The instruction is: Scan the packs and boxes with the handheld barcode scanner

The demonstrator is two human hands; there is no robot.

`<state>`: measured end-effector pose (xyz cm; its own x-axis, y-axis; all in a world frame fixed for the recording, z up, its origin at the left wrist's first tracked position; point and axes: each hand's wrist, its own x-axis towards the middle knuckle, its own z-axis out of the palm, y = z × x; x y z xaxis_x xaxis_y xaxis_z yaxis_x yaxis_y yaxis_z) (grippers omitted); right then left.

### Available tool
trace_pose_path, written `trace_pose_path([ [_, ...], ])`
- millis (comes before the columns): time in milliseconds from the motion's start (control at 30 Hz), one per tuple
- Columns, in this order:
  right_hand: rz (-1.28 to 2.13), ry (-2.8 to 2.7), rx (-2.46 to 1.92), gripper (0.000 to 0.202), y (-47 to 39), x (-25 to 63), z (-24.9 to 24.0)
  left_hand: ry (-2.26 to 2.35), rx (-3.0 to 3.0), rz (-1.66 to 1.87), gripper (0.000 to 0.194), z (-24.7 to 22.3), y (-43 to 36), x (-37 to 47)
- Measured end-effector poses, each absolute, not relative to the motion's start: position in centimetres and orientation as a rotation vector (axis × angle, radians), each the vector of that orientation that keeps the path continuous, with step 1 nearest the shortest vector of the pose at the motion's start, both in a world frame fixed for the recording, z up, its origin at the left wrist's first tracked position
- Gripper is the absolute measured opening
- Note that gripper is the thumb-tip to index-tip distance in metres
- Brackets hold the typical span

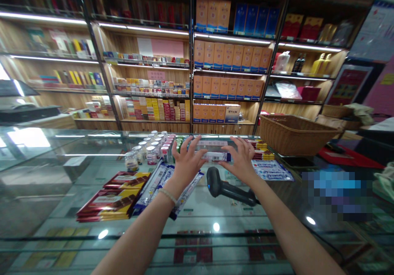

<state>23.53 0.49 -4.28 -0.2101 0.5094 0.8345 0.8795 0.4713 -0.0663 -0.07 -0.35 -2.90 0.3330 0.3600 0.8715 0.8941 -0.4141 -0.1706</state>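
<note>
My left hand (188, 160) reaches over the glass counter (197, 221) with its fingers spread, at the left end of a clear box (212, 150). Around the box's right end are the parted fingers of my right hand (241, 160). Whether either hand touches the box is hard to tell. Just below and between the hands lies a black barcode scanner (230, 189). Blue-and-white packets (154, 184) lie beside and partly beneath my left forearm, with red-and-yellow chocolate packs (115, 197) further left. More blue-and-white packets (272, 170) lie right of my right hand.
Small jars (150, 154) stand in rows behind and left of my left hand. A wicker basket (295, 137) sits at the right back, beside a red tray (353, 156). Lit shelves (191, 69) with boxed goods line the wall behind the counter.
</note>
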Motion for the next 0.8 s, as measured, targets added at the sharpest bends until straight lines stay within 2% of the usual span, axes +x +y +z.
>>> trace_pose_path([
  [300,-0.557,-1.922,-1.179,0.023,0.5,23.7,-4.3,-1.174,-1.984,-0.997,0.023,-2.7,-0.6,0.0],
  [667,-0.547,-2.018,-1.303,0.022,0.2,23.2,-2.0,-1.275,-2.015,-1.011,0.023,-2.3,-0.8,0.2],
  [800,-0.597,-2.096,-1.306,0.033,-1.6,23.0,-0.9,-1.305,-2.016,-1.026,0.024,-2.2,-0.7,0.2],
])
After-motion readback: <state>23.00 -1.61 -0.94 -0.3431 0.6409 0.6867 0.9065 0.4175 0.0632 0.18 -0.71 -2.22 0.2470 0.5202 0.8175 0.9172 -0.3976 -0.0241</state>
